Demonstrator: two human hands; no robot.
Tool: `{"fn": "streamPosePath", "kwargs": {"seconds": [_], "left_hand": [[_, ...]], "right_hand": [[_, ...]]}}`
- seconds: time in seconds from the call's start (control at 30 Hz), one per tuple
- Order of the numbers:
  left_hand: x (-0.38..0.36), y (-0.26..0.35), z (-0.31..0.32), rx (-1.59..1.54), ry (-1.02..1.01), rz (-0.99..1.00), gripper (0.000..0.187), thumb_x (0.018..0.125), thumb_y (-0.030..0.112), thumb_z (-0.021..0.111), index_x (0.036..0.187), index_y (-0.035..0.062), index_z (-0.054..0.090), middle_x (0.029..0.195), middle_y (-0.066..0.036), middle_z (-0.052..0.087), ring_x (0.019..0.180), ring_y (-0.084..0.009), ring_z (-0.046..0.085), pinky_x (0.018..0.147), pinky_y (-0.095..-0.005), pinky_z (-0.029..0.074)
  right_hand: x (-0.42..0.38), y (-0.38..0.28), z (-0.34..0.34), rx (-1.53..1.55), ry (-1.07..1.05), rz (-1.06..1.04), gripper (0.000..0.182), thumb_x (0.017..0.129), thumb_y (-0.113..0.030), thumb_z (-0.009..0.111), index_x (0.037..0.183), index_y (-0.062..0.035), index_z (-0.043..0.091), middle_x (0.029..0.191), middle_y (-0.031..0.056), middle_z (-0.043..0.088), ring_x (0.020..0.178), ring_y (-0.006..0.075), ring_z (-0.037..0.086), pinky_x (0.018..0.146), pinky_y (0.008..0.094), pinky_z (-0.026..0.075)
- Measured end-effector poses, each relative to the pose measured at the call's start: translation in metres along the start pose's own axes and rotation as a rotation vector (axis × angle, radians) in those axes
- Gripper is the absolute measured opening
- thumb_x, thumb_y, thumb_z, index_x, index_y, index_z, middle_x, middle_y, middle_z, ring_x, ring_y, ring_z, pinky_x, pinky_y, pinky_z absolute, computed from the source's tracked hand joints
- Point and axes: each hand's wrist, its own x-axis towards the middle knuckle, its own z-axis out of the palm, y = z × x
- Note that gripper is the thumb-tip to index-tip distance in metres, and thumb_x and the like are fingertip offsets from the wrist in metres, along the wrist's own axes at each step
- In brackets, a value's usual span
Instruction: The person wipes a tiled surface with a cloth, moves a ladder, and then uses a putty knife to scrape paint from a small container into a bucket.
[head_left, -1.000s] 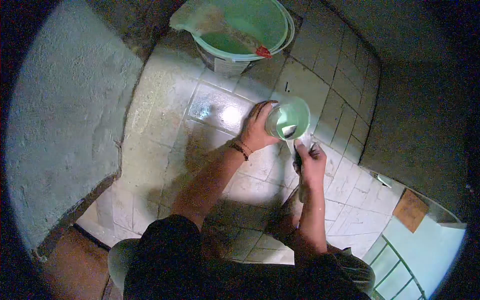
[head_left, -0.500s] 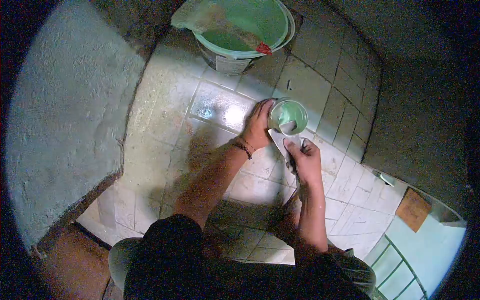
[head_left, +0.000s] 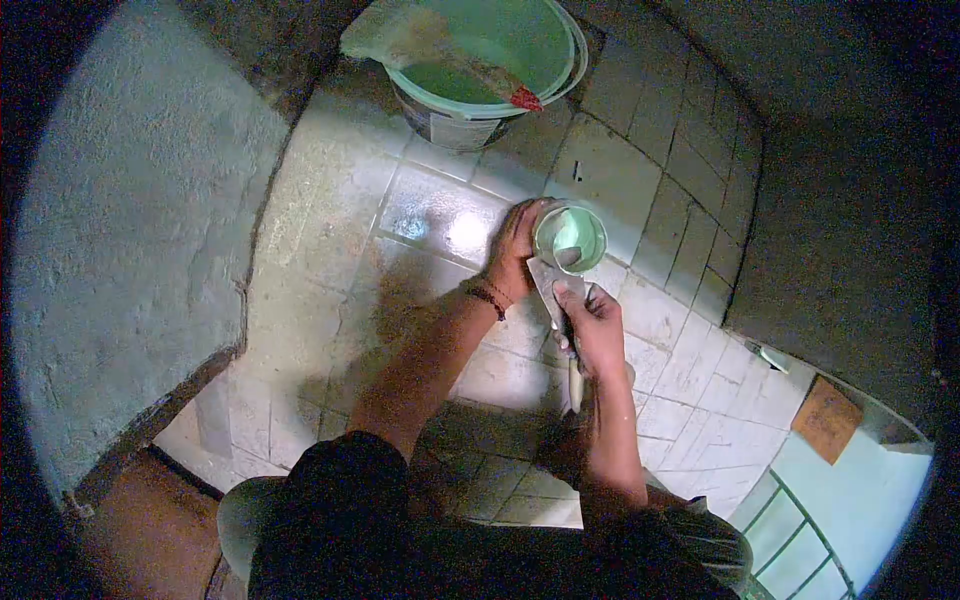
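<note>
My left hand [head_left: 515, 250] is wrapped round the side of a small round can [head_left: 601, 240], which is tilted so its mouth faces me. Pale green and whitish material coats the can's inside. In my right hand [head_left: 594, 325] is a putty knife [head_left: 542, 282], its broad metal blade right at the can's near rim and its light handle pointing back towards me below the hand. A small grey blade tip [head_left: 569, 257] shows within the can's mouth, partly hidden by the rim.
A large bucket [head_left: 455, 104], green inside, stands on the tiled floor [head_left: 320, 260] ahead. Across its rim lies a wide brush [head_left: 440, 40] with a red handle end. Rough walls [head_left: 130, 250] flank both sides. A brown square piece [head_left: 826, 420] and green railing [head_left: 800, 535] are at lower right.
My right hand and the putty knife have shifted slightly left and down towards me, showing more of the handle. The can has moved slightly left with my left hand still round it.
</note>
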Motion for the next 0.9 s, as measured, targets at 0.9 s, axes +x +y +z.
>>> {"fn": "streamPosePath", "kwargs": {"seconds": [0.9], "left_hand": [[0.004,0.002,-0.003,0.142,0.002,0.048,0.057,0.068,0.018,0.075,0.118,0.0038,0.05,0.114,-0.016,0.057,0.107,-0.0315,0.055,0.094,-0.0373,0.043]], "right_hand": [[-0.005,0.007,0.021,0.005,0.118,-0.126,0.028,0.085,-0.029,0.067,0.081,-0.0025,0.059,0.063,0.001,0.057,0.049,0.0076,0.047,0.045,0.0257,0.038]]}}
